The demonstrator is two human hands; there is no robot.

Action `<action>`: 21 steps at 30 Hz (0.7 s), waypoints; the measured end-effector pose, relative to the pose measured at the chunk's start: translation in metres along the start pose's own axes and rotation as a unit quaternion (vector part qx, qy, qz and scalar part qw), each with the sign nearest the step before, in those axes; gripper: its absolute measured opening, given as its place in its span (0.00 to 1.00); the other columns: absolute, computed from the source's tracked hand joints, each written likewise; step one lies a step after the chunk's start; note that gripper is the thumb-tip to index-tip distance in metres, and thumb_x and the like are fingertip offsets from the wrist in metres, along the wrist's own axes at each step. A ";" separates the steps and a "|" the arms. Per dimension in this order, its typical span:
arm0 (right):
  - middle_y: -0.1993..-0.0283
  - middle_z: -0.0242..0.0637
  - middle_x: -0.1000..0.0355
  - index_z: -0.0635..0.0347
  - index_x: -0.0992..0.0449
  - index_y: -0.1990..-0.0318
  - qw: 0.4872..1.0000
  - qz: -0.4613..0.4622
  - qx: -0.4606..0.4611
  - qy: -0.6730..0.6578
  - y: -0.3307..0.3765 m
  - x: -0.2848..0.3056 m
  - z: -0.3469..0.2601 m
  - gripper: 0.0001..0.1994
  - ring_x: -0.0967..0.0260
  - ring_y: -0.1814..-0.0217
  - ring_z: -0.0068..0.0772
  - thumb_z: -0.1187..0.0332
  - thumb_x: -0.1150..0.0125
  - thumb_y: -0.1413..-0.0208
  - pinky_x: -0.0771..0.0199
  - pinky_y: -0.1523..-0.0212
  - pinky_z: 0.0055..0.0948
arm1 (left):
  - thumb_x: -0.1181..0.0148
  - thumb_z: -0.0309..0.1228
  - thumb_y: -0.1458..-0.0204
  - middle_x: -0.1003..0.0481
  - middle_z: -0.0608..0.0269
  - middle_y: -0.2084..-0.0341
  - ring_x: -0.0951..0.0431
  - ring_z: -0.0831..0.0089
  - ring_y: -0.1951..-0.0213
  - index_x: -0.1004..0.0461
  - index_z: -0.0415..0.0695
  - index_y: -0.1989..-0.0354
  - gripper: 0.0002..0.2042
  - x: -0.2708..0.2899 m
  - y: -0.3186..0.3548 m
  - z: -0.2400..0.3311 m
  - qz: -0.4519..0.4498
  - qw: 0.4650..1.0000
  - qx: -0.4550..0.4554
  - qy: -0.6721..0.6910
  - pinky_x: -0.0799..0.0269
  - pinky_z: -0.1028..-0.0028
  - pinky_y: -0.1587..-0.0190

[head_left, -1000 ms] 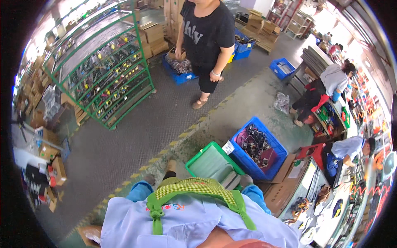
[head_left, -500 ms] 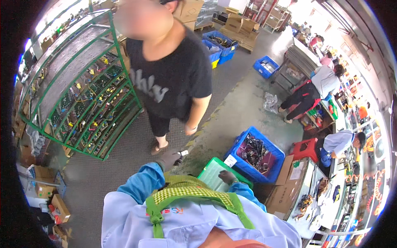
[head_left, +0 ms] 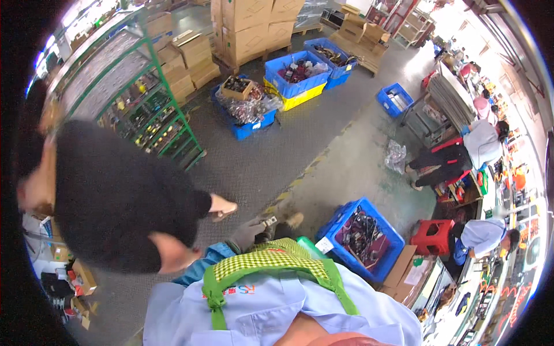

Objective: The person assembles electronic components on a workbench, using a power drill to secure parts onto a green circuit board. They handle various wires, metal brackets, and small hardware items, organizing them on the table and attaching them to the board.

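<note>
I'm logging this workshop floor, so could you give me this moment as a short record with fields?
Left hand: grey-gloved, holding a small pale piece, exact kind unclear
Right hand: not in view
Nearest crate: blue plastic crate with tangled cables, front right
Nearby person: person in black, close on the left
Rack: green metal rack, electronic parts on its shelves
Farther off: upper blue crate stacked on a yellow crate
Seating: red stool at right

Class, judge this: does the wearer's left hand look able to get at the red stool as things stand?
Probably not: the left hand seems to hold a small piece, and the red stool stands well off to the right, with the blue crate between.
</note>
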State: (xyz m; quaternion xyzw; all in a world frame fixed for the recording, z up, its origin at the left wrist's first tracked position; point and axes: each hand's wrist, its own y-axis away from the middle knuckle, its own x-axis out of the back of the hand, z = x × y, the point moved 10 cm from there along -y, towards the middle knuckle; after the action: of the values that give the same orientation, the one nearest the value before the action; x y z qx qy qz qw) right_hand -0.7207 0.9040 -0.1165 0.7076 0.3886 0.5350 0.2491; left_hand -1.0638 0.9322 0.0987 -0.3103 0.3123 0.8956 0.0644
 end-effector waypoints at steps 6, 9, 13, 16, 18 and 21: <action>0.55 0.45 0.26 0.58 0.22 0.62 0.919 0.040 0.179 0.348 -0.071 0.182 -0.011 0.13 0.30 0.51 0.47 0.65 0.54 0.44 0.28 0.53 0.42 | 0.52 0.33 0.40 0.27 0.65 0.67 0.27 0.77 0.68 0.30 0.41 0.55 0.11 -0.049 -0.157 0.070 -0.006 0.981 -0.054 -0.188 0.28 0.75 0.65; 0.54 0.41 0.27 0.56 0.23 0.66 0.883 0.238 0.193 0.354 -0.092 0.255 0.073 0.11 0.33 0.46 0.43 0.63 0.47 0.53 0.32 0.45 0.37 | 0.52 0.34 0.40 0.27 0.66 0.67 0.27 0.77 0.67 0.29 0.43 0.56 0.10 -0.131 -0.206 0.145 -0.035 0.967 -0.077 -0.242 0.28 0.75 0.64; 0.57 0.39 0.28 0.57 0.24 0.70 0.899 0.358 0.159 0.195 -0.078 0.337 0.134 0.08 0.33 0.50 0.41 0.66 0.41 0.58 0.33 0.49 0.38 | 0.52 0.34 0.40 0.27 0.65 0.66 0.27 0.77 0.66 0.29 0.43 0.59 0.09 -0.152 -0.289 0.187 0.008 0.982 -0.083 -0.168 0.29 0.75 0.63; 0.63 0.40 0.26 0.57 0.25 0.69 0.954 0.231 0.039 0.188 -0.056 0.356 0.134 0.06 0.31 0.52 0.43 0.69 0.42 0.57 0.31 0.49 0.36 | 0.51 0.33 0.41 0.26 0.64 0.66 0.26 0.76 0.66 0.28 0.43 0.62 0.08 -0.126 -0.360 0.166 0.013 0.997 0.008 -0.072 0.29 0.76 0.63; 0.62 0.40 0.26 0.58 0.25 0.67 0.981 0.135 -0.036 0.137 -0.048 0.332 0.151 0.07 0.30 0.51 0.43 0.70 0.44 0.55 0.31 0.49 0.35 | 0.49 0.31 0.43 0.26 0.64 0.67 0.25 0.75 0.66 0.28 0.43 0.63 0.07 -0.128 -0.394 0.162 -0.041 0.992 0.007 -0.115 0.28 0.75 0.63; 0.60 0.40 0.26 0.59 0.26 0.64 0.991 0.095 -0.098 -0.014 -0.051 0.304 0.158 0.08 0.31 0.51 0.41 0.69 0.44 0.53 0.31 0.49 0.35 | 0.48 0.29 0.45 0.26 0.62 0.69 0.25 0.74 0.68 0.26 0.42 0.63 0.06 -0.159 -0.421 0.213 -0.033 0.921 -0.062 -0.384 0.29 0.74 0.64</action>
State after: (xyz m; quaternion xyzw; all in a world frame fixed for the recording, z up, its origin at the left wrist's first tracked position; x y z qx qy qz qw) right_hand -0.5472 1.1917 -0.0320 0.7209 0.2623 0.5816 0.2707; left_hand -0.9165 1.4076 0.1056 0.0434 0.1967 0.9610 0.1897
